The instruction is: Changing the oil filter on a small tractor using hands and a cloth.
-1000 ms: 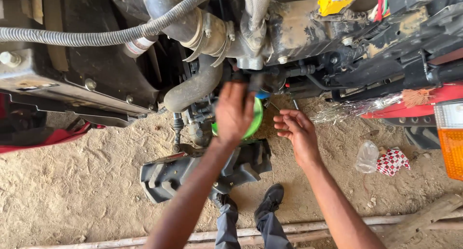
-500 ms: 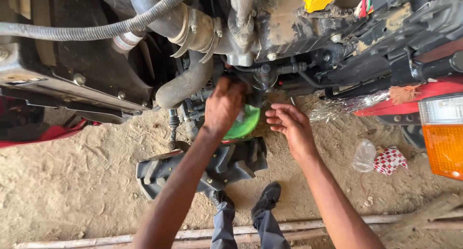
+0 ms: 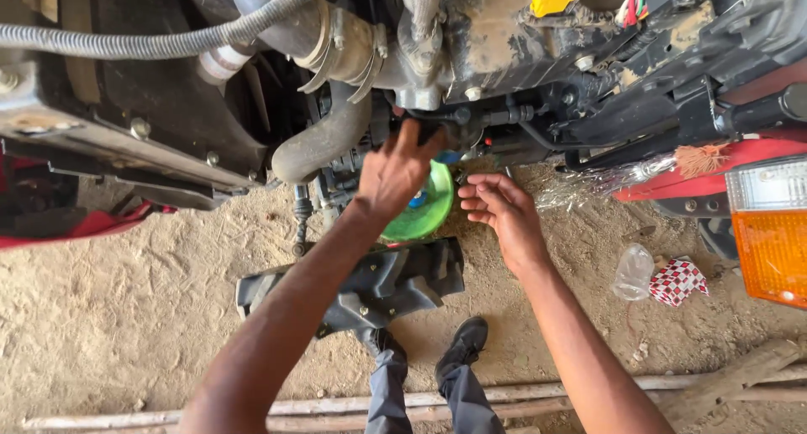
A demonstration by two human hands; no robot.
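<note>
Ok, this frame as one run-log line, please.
left hand: reaching into engine, above green bowl | right hand: open, beside bowl, holding nothing | tyre: on sandy ground below

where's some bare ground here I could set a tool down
Bare sandy ground lies open at lower left, bordered by the tyre, the red bodywork and the poles. It is crowded around the green dish, where the left hand and right hand work under the engine.

Bare arms, grey trousers, black shoes

Both forearms are sleeveless; below them, near the wooden pole (image 3: 277, 405), grey trousers (image 3: 437, 400) end in two black shoes (image 3: 467, 337).
</note>
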